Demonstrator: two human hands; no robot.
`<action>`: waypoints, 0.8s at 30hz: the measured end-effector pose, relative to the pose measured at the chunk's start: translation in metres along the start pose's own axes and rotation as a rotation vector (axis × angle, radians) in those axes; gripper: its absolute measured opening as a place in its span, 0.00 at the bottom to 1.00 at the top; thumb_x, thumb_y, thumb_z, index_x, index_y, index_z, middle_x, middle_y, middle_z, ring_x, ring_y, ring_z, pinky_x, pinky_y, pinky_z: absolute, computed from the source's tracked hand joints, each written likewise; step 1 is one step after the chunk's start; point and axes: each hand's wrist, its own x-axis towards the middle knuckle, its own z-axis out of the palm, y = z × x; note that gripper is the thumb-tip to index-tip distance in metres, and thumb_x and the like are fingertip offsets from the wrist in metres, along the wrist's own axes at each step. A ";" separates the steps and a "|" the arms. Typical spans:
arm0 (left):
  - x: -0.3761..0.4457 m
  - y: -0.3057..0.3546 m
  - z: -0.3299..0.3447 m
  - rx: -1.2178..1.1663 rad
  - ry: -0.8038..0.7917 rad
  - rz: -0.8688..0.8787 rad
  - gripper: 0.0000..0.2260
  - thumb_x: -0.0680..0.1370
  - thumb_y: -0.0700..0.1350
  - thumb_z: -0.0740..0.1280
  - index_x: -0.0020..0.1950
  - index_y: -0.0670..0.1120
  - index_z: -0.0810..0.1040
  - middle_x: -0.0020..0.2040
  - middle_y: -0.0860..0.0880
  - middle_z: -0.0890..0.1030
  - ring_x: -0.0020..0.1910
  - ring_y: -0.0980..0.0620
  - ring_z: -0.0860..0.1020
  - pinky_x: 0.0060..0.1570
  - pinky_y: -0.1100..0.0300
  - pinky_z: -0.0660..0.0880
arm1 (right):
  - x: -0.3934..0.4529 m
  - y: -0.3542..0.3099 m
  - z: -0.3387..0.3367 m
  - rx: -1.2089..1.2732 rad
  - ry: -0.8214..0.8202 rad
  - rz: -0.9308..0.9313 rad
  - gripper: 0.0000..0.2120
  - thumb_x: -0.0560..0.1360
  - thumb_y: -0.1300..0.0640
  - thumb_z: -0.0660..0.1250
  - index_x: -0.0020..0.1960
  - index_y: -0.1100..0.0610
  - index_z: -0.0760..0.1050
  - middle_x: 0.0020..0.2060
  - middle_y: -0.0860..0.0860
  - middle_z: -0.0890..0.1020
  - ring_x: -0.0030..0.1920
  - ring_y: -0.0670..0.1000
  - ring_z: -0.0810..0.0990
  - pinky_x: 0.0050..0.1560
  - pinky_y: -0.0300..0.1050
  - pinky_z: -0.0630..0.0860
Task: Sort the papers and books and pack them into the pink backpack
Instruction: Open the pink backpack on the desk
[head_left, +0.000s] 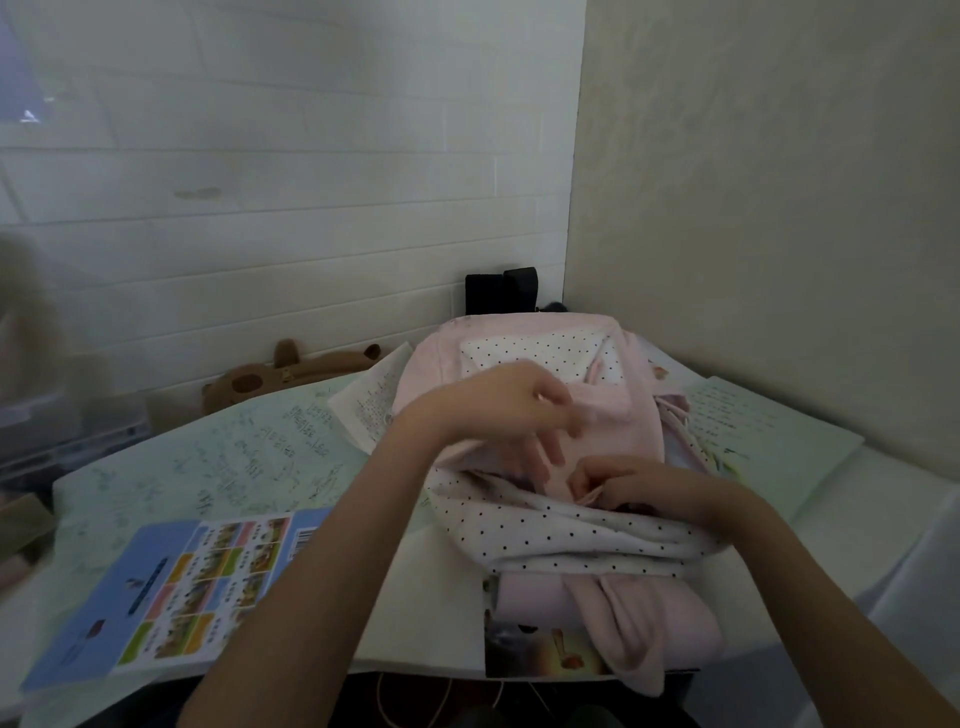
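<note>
Backpack (524, 374), pink with dotted lining, lies on the desk (431, 623), its contents hidden. Left hand (511, 410) hovers over it, fingers loosely spread, grasping nothing; right hand (639, 486) pinches the lining. Blue book (171, 587) lies near left.
</note>
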 end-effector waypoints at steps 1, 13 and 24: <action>0.011 -0.002 -0.004 0.008 0.141 0.015 0.11 0.77 0.53 0.66 0.42 0.46 0.79 0.33 0.48 0.84 0.28 0.52 0.82 0.25 0.66 0.73 | 0.000 -0.001 -0.003 0.009 -0.022 0.023 0.08 0.69 0.50 0.61 0.44 0.53 0.75 0.41 0.48 0.78 0.42 0.48 0.73 0.46 0.38 0.70; 0.116 -0.046 0.041 0.436 0.391 0.176 0.08 0.68 0.44 0.67 0.44 0.48 0.83 0.43 0.47 0.81 0.47 0.46 0.77 0.48 0.50 0.75 | 0.059 0.025 -0.057 -0.449 0.881 0.074 0.18 0.74 0.60 0.62 0.63 0.51 0.72 0.58 0.52 0.78 0.52 0.53 0.76 0.53 0.49 0.71; 0.138 -0.063 0.052 0.357 0.561 -0.060 0.08 0.74 0.52 0.67 0.47 0.49 0.77 0.43 0.50 0.81 0.45 0.49 0.77 0.43 0.57 0.70 | 0.078 0.060 -0.027 -0.417 1.026 -0.034 0.21 0.71 0.63 0.66 0.62 0.56 0.65 0.52 0.52 0.82 0.50 0.57 0.76 0.46 0.50 0.73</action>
